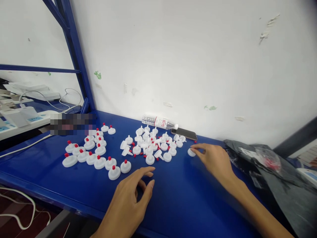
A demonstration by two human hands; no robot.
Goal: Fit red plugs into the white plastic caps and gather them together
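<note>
My right hand (213, 157) pinches a white nozzle cap (191, 152) between thumb and fingertips at the right of the pile; its spout is hidden by my fingers. In the foreground my left hand (133, 191) is open, fingers curved and thumb apart, with nothing in it. Ahead lies a loose pile of white nozzle caps (150, 160), some upright and some tipped over. Small red tips (135, 155) are scattered among them. At the left, several white caps with red tips fitted (114, 173) stand upright in rough rows.
A clear plastic bottle (160, 122) lies by the wall beside a dark phone (184, 133). Grey plastic bags (274, 172) sit at the right of the blue table (173, 205). Power strips (34, 121) and white cables are at the left, near a blue metal frame (76, 56).
</note>
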